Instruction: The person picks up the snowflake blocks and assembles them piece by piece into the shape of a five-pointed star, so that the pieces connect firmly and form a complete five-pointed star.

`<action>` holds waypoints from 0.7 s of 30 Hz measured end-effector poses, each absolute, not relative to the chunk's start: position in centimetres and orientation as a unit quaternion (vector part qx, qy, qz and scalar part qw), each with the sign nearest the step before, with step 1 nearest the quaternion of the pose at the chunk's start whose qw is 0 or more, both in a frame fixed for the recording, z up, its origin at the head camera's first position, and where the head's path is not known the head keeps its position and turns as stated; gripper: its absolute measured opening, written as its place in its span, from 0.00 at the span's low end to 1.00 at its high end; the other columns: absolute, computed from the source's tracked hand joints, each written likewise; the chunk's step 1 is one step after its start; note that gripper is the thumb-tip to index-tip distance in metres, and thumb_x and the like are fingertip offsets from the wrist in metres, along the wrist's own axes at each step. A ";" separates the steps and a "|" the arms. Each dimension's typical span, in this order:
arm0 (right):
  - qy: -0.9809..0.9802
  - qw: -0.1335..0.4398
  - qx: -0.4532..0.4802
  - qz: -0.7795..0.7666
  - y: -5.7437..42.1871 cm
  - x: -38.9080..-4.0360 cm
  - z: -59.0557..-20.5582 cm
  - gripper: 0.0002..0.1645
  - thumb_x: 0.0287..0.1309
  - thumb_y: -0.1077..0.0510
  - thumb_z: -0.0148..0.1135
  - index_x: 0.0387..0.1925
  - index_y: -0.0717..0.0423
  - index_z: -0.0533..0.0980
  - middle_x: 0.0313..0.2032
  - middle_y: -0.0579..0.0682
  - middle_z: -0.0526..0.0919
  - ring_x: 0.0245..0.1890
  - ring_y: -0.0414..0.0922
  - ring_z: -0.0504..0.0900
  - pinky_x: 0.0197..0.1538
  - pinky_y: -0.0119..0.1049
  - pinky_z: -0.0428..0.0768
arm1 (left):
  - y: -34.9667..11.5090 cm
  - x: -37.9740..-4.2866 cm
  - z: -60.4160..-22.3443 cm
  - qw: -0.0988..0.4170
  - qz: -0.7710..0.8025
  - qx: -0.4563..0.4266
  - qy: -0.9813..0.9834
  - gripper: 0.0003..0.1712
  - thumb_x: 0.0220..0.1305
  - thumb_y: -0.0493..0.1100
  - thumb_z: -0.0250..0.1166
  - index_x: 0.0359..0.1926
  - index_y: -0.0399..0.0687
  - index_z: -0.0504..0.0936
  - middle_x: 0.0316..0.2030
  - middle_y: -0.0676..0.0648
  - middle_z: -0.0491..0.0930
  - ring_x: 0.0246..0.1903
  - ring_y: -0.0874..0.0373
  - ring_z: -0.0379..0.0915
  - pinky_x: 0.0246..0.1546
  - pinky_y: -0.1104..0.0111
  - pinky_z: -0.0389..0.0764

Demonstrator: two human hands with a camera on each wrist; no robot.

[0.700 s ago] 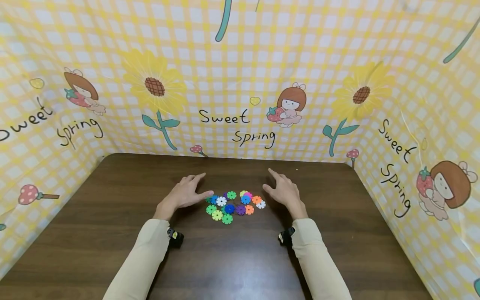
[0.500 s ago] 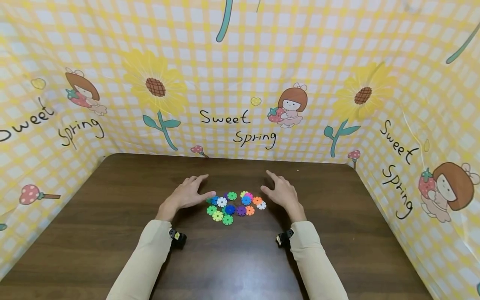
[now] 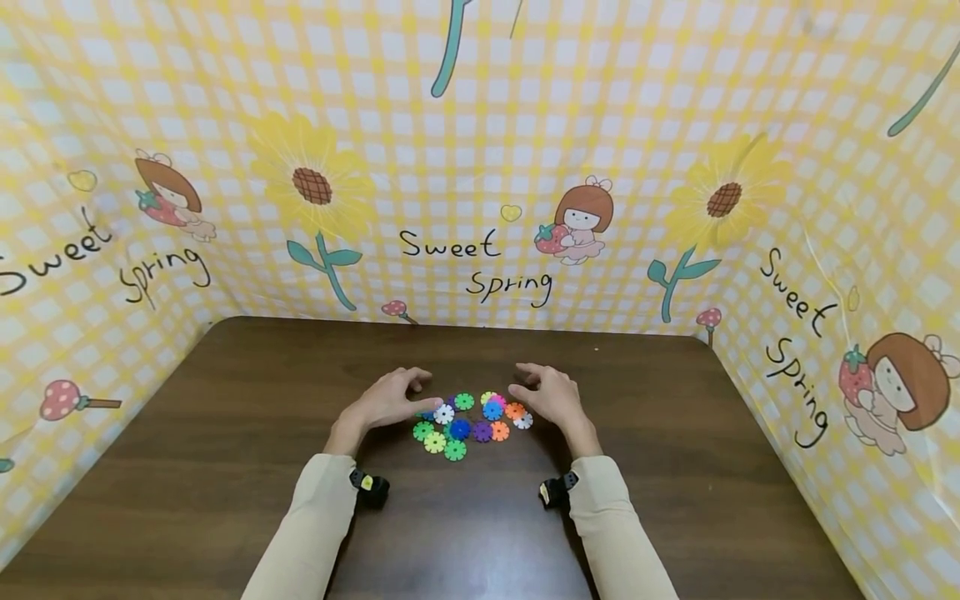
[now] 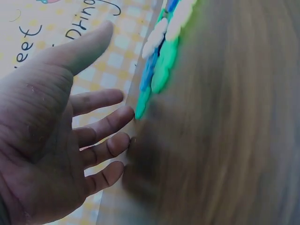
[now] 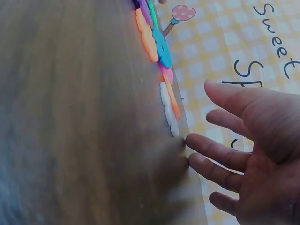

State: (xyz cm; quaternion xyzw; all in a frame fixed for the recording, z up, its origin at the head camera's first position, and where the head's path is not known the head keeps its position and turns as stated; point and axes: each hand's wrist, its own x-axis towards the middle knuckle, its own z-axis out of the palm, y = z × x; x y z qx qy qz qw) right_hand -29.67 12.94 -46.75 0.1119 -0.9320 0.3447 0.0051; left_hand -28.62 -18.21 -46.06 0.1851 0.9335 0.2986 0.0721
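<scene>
**Yellow-and-white checked fabric backdrop (image 3: 480, 125) walls our dark brown wood-grained table (image 3: 457, 533) on three sides**

Printed yellow sunflowers (image 3: 312, 185) face us from the cloth; down on the tabletop, centre stage, we have a loose cluster of flower-shaped plastic discs (image 3: 454, 450), some overlapping, in green, blue, white, purple, orange, pink and yellow-green; and just left of them, look, the person's left hand (image 3: 386, 402), fingers parted, softly bent, unclenched and gripping nothing; from the head we see its thumb pass over a blue disc (image 3: 428, 415), while from the left wrist its fingertips come right up beside a green disc (image 4: 142, 105); whether they touch, we cannot tell!

Across to the other side now; the right hand (image 3: 553, 395) mirrors it, fingers spread and relaxed, grasping nothing, thumb towards the pieces; from the right wrist we spot a white disc (image 5: 168, 110) just beyond its fingertips, an orange disc (image 5: 174, 103) close alongside; both arms wear cream long sleeves (image 3: 300, 525), and we see a small black wrist-worn device (image 3: 372, 490) on each.
</scene>
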 end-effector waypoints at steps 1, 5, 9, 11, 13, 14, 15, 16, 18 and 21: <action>-0.932 0.003 0.115 0.345 12.9 -29.7 -46.8 0.30 0.64 0.46 0.67 0.64 0.50 0.76 0.48 0.53 0.86 0.51 0.55 0.81 0.60 0.60 0.64 | -18.1 -28.6 -46.1 0.077 0.299 0.191 0.932 0.40 0.65 0.64 0.65 0.66 0.39 0.73 0.51 0.40 0.77 0.51 0.46 0.73 0.54 0.49 0.74; -0.926 -0.012 0.128 0.355 12.6 -29.6 -47.0 0.26 0.62 0.46 0.69 0.60 0.49 0.80 0.42 0.48 0.87 0.46 0.52 0.82 0.59 0.59 0.60 | -17.8 -28.6 -46.3 0.093 0.300 0.202 0.928 0.35 0.64 0.60 0.68 0.62 0.42 0.77 0.47 0.44 0.79 0.49 0.49 0.74 0.54 0.51 0.75; -0.917 -0.026 0.137 0.373 12.4 -29.7 -47.1 0.21 0.61 0.47 0.70 0.54 0.48 0.83 0.38 0.43 0.86 0.45 0.49 0.81 0.57 0.56 0.60 | -17.6 -28.7 -46.6 0.099 0.300 0.216 0.924 0.33 0.60 0.56 0.73 0.59 0.43 0.79 0.44 0.46 0.78 0.46 0.51 0.73 0.53 0.52 0.75; -0.914 -0.034 0.141 0.379 12.4 -29.7 -47.2 0.18 0.60 0.46 0.71 0.50 0.47 0.85 0.36 0.40 0.85 0.44 0.47 0.80 0.56 0.55 0.60 | -17.4 -28.8 -46.8 0.100 0.300 0.225 0.922 0.32 0.57 0.54 0.75 0.58 0.43 0.80 0.43 0.47 0.78 0.45 0.52 0.72 0.52 0.53 0.74; -0.912 -0.040 0.149 0.380 12.2 -29.7 -47.2 0.15 0.59 0.47 0.71 0.47 0.46 0.86 0.34 0.39 0.85 0.42 0.45 0.80 0.56 0.55 0.59 | -17.3 -28.8 -46.9 0.098 0.298 0.234 0.920 0.30 0.57 0.53 0.76 0.56 0.44 0.81 0.42 0.48 0.77 0.44 0.53 0.71 0.51 0.54 0.74; -0.912 -0.042 0.153 0.379 12.1 -29.7 -47.3 0.14 0.59 0.47 0.71 0.45 0.46 0.87 0.33 0.38 0.85 0.41 0.44 0.79 0.55 0.55 0.59 | -17.2 -28.8 -46.9 0.095 0.298 0.238 0.919 0.29 0.56 0.52 0.77 0.55 0.44 0.82 0.42 0.48 0.77 0.43 0.53 0.71 0.50 0.54 0.74; -0.911 -0.044 0.157 0.379 12.0 -29.7 -47.3 0.12 0.59 0.47 0.72 0.43 0.45 0.87 0.32 0.38 0.84 0.39 0.43 0.79 0.55 0.55 0.58 | -17.1 -28.9 -46.9 0.093 0.300 0.243 0.918 0.27 0.56 0.51 0.77 0.53 0.45 0.82 0.41 0.49 0.77 0.43 0.53 0.70 0.49 0.55 0.74; -0.910 -0.046 0.160 0.380 11.9 -29.7 -47.3 0.11 0.59 0.47 0.72 0.42 0.45 0.87 0.31 0.38 0.84 0.38 0.42 0.79 0.55 0.54 0.58 | -17.1 -28.9 -46.8 0.090 0.301 0.246 0.917 0.25 0.56 0.51 0.77 0.52 0.46 0.83 0.40 0.49 0.77 0.42 0.53 0.70 0.48 0.56 0.74; -0.909 -0.048 0.168 0.379 11.6 -29.7 -47.2 0.09 0.59 0.49 0.72 0.40 0.45 0.87 0.29 0.38 0.84 0.35 0.41 0.78 0.54 0.54 0.57 | -16.9 -29.0 -46.8 0.083 0.301 0.253 0.916 0.22 0.56 0.49 0.77 0.49 0.47 0.83 0.39 0.49 0.77 0.41 0.53 0.70 0.47 0.56 0.74; -0.910 -0.050 0.172 0.373 11.2 -29.7 -47.2 0.07 0.58 0.49 0.73 0.37 0.44 0.87 0.27 0.38 0.82 0.33 0.40 0.77 0.52 0.53 0.56 | -16.8 -29.1 -46.8 0.078 0.304 0.259 0.914 0.18 0.56 0.48 0.77 0.46 0.49 0.84 0.38 0.50 0.78 0.41 0.53 0.70 0.46 0.57 0.74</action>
